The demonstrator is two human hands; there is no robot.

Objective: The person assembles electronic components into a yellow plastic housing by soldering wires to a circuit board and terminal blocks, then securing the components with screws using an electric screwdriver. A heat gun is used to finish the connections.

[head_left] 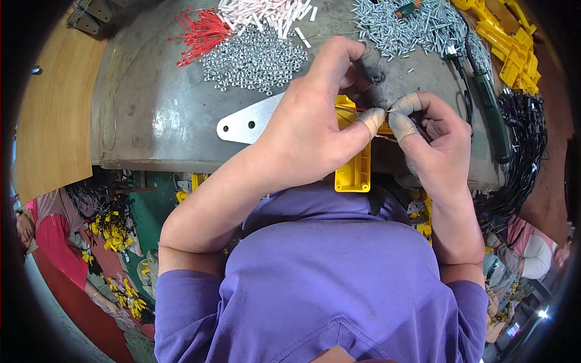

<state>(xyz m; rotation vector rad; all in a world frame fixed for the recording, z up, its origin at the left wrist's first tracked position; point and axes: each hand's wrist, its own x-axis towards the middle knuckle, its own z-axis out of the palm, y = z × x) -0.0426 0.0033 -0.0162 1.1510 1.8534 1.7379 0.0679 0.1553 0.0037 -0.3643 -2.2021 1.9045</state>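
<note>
Pale finger covers wrap the tips of both my hands. The thumb and fingers of my left hand (pixel 308 115) are closed on a thin wire (pixel 361 109), partly red. Close beside it, my right hand (pixel 439 136) pinches the wire's end between thumb and forefinger, so the tip is mostly hidden. Below the fingertips a yellow plastic housing (pixel 353 175) sits at the table's near edge, partly covered by my left hand. A flat silver metal plate with holes (pixel 236 126) lies under my left wrist.
Small metal nuts (pixel 254 60), red leaded parts (pixel 203 36), white sleeves (pixel 266 12) and silver screws (pixel 393 30) are heaped along the table's far side. At right are a dark green corded tool (pixel 493 121), yellow housings (pixel 514 54) and black cables (pixel 523 127). People work at both sides.
</note>
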